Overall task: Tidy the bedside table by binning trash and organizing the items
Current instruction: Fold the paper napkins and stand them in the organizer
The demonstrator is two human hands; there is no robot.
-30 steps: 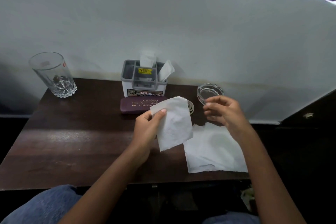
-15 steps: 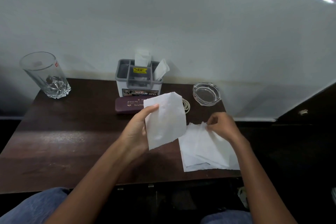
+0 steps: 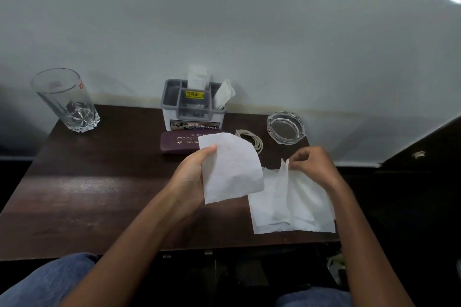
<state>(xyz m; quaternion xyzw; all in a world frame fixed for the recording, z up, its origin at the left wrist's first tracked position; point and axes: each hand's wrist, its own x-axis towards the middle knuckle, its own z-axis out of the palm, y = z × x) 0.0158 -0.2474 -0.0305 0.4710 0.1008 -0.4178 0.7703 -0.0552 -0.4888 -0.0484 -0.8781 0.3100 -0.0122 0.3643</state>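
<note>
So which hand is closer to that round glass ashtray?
The right hand, just in front of the round glass ashtray. The left hand holds a white tissue farther left.

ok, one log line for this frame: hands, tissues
left hand: holds tissue sheet | right hand: pinching tissue stack corner | table

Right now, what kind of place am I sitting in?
Probably a bedroom or guest room, at a small bedside table set against a plain wall. A drinking glass, a glass ashtray and a maroon spectacle case sit on it, personal items rather than office or kitchen gear.
</note>
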